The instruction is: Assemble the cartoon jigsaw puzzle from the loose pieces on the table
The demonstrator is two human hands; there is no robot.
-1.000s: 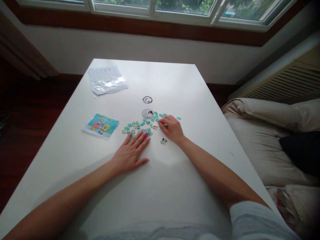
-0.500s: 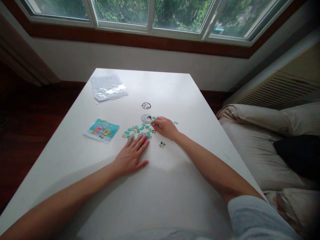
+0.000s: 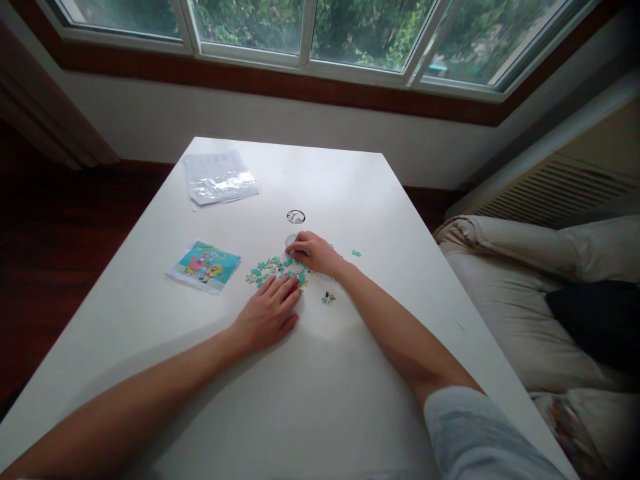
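Note:
My left hand (image 3: 267,313) lies palm down at the near edge of a spread of small jigsaw puzzle pieces (image 3: 267,267), mostly teal and green. Its fingers are stretched out, and a pink patch shows by the fingertips. Over the far side of the spread, my right hand (image 3: 317,255) has its thumb and fingers closed together; whatever is between them is hidden. Its fingertips partly cover a round clear disc (image 3: 291,240). A little cluster of pieces (image 3: 328,299) sits apart, below the right wrist. One teal piece (image 3: 356,253) lies alone to the right.
On the white table (image 3: 320,400), a cartoon picture card (image 3: 207,267) lies to the left of the pieces. Farther back are a clear plastic bag with paper (image 3: 220,179) and a dark-rimmed round item (image 3: 295,217). A beige sofa (image 3: 495,300) stands along the right side.
My right hand has moved left over the pieces and now covers part of the clear disc. The fingers of my left hand have drawn slightly closer together. The view has shifted a little.

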